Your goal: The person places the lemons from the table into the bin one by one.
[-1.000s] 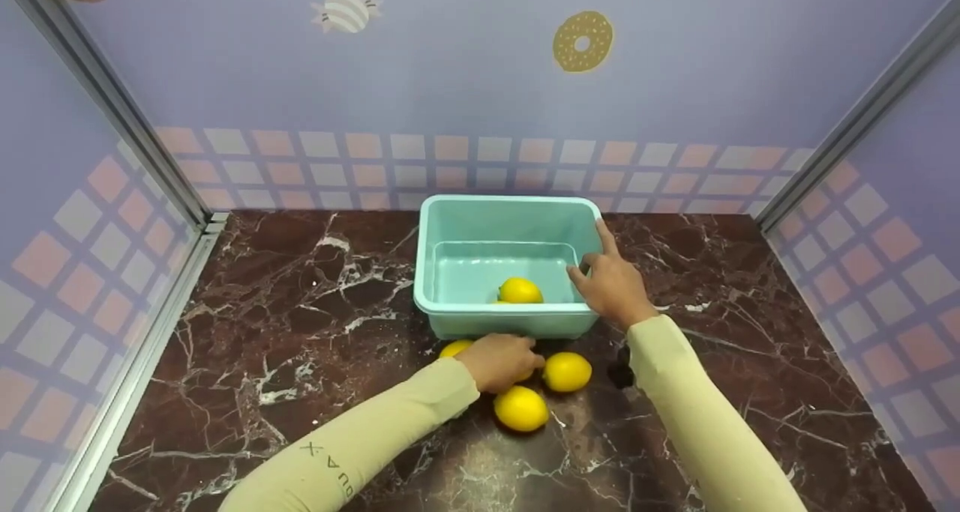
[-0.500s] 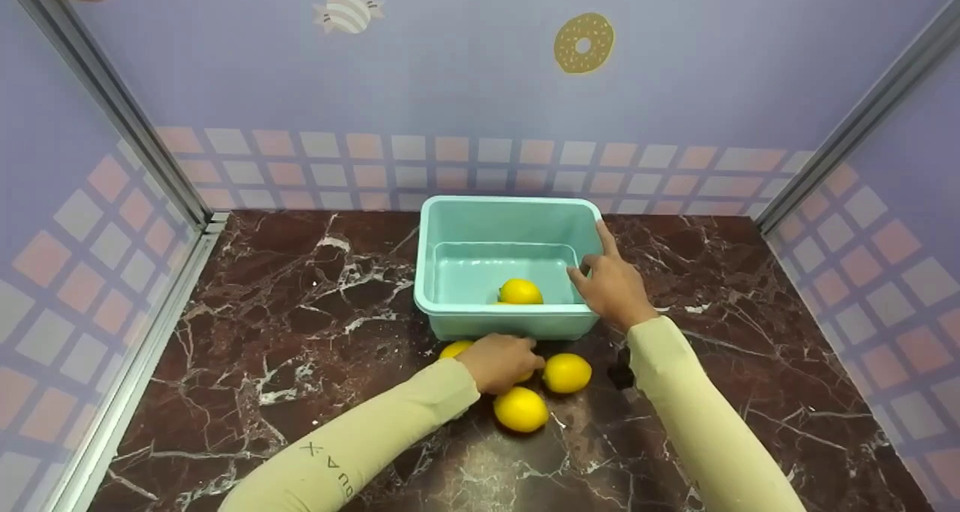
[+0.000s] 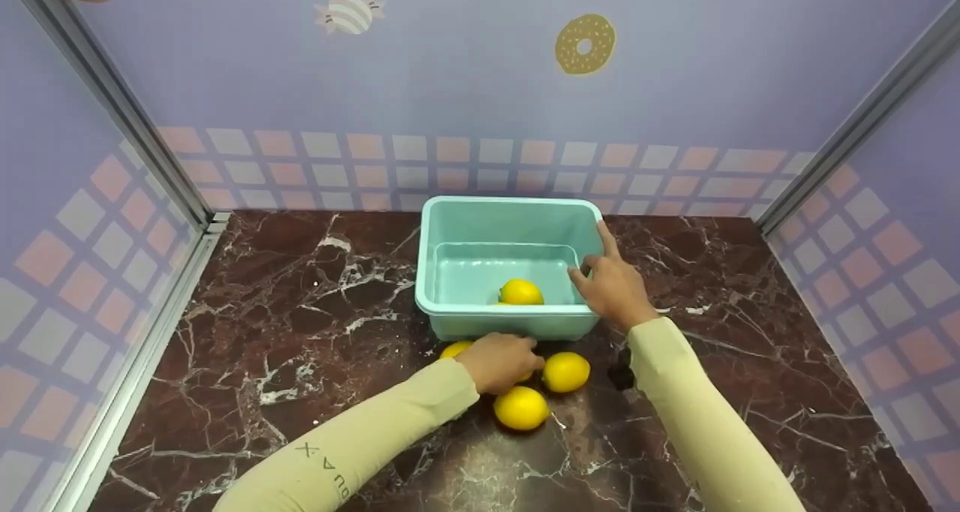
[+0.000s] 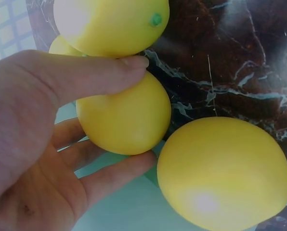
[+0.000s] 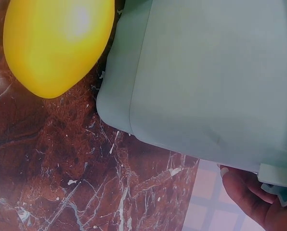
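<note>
My left hand (image 3: pixel 499 363) is low over the table, just in front of a pale teal plastic basin (image 3: pixel 510 323). It holds a yellow lemon (image 4: pixel 126 122) between the thumb on one side and the fingers on the other; from the head view the hand covers most of it. Around it lie a lemon (image 3: pixel 566 371) to the right, one nearer (image 3: pixel 520 408), and one partly hidden (image 3: pixel 455 348) at the left. My right hand (image 3: pixel 616 285) grips the basin's right rim, thumb inside, index finger stretched along the edge. Inside the basin shows a lemon (image 3: pixel 521 292), perhaps with another behind the front wall.
The table (image 3: pixel 300 392) is dark red marbled stone. A purple wall (image 3: pixel 465 84) with a checked band stands close behind the basin. Side panels with metal frames (image 3: pixel 135 362) bound the table left and right. A small dark object (image 3: pixel 621 373) is partly visible by the right cuff.
</note>
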Motion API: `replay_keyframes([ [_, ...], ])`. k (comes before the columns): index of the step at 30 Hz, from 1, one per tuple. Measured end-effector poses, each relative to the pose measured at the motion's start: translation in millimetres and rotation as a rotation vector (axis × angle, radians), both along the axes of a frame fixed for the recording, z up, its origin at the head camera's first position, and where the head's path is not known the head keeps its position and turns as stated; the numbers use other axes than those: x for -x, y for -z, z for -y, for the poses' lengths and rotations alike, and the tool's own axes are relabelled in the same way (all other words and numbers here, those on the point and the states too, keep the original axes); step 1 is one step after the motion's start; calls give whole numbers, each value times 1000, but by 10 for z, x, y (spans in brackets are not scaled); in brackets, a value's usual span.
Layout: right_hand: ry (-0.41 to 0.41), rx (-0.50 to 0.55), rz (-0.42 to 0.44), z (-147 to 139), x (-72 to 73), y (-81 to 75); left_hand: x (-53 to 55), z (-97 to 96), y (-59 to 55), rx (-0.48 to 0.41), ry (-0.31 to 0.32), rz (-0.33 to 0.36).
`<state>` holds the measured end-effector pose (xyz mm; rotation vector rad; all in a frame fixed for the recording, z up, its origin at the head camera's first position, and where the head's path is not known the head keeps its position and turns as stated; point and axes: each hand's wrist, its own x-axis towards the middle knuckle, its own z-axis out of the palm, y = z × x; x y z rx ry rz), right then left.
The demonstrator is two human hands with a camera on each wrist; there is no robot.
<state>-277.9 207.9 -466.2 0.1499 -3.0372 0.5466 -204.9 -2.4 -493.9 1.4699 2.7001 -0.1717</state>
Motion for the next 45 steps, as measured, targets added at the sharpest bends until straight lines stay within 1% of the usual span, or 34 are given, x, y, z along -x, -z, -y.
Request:
replay_keyframes([
  [7,2,1,2,4,2,-7,-11,-2,-38,29,-5,-13],
  [12,-12,-6,-8,-6,-15,-4,-15,-3,-66,43,-4,-34],
  [19,-2,-5,-4,-11,-6,1,-24,5,-125,27,2,-36],
  [26,12,1,0,-14,7,3,-33,5,-179,39,-1,-49],
  [37,6,-1,-6,-8,6,2,-62,13,-246,69,10,-78],
  [45,-9,26,-11,0,-12,0,-89,22,-264,69,14,-86],
])
